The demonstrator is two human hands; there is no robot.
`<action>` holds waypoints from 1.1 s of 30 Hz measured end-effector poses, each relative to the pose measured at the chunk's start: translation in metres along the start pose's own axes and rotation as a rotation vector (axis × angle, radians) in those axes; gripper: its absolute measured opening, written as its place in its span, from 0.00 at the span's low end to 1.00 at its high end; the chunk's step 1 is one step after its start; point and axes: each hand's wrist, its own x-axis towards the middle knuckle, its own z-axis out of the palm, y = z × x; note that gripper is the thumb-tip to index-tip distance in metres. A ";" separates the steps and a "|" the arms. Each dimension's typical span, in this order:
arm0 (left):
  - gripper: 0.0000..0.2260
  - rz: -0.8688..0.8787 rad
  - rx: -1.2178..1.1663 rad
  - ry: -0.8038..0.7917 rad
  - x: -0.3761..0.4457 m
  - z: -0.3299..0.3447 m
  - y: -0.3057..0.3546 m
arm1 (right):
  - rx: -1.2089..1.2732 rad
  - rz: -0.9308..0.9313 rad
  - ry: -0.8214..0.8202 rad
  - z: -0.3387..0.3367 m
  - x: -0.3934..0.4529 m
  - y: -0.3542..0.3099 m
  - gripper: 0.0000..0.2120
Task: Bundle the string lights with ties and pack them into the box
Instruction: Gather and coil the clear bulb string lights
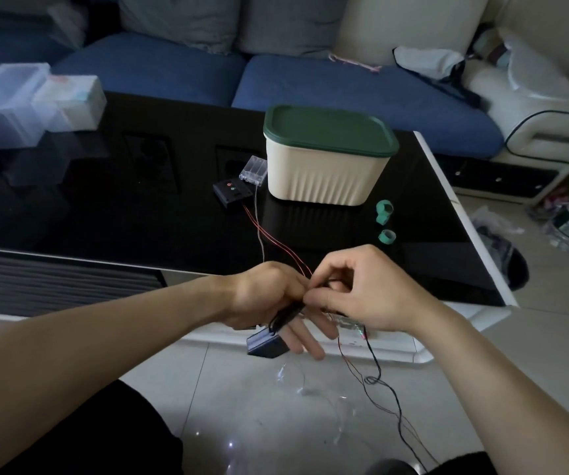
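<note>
Thin wires, light packs: hold the strands, not the plastic.

Your left hand and right hand meet just off the worktop edge, fingers curled and pinching the wires; 1 dark pack hangs under your left fingers. The strands look limp, springy and easily tangled, so gather loops near your fingertips and let the pack dangle lightly. 2 ties lie beyond your right fingers, beside the lidded box.
</note>
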 end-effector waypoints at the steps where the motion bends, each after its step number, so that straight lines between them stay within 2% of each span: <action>1: 0.18 -0.021 -0.002 -0.023 0.000 -0.001 0.001 | 0.009 0.007 0.032 -0.001 0.001 0.003 0.06; 4: 0.28 -0.028 0.003 -0.087 0.003 -0.007 0.002 | -0.029 0.061 0.110 -0.004 0.005 0.011 0.08; 5: 0.29 -0.012 0.014 -0.088 0.004 -0.008 0.002 | -0.048 0.081 0.119 -0.005 0.006 0.014 0.09; 7: 0.22 0.033 0.030 -0.067 0.004 -0.007 0.001 | -0.098 0.098 0.119 -0.008 0.008 0.021 0.12; 10: 0.15 0.046 -0.087 -0.088 0.004 -0.007 0.001 | -0.117 0.138 0.109 -0.012 0.011 0.029 0.19; 14: 0.13 0.060 -0.274 -0.031 0.001 -0.009 0.004 | -0.112 0.224 0.015 -0.016 0.013 0.036 0.31; 18: 0.14 0.152 -0.444 0.112 -0.001 -0.014 0.008 | -0.062 0.299 -0.056 -0.017 0.013 0.040 0.23; 22: 0.11 0.278 -0.491 0.248 -0.001 -0.020 0.011 | -0.134 0.274 -0.054 -0.011 0.014 0.043 0.18; 25: 0.12 0.342 -0.542 0.320 -0.003 -0.025 0.019 | -0.134 0.229 -0.046 0.002 0.014 0.038 0.15; 29: 0.16 0.384 -0.582 0.296 -0.006 -0.024 0.026 | -0.130 0.195 -0.161 0.026 0.015 0.018 0.15; 33: 0.17 0.376 -0.516 0.233 -0.007 -0.015 0.025 | -0.123 0.107 -0.219 0.039 0.011 -0.003 0.13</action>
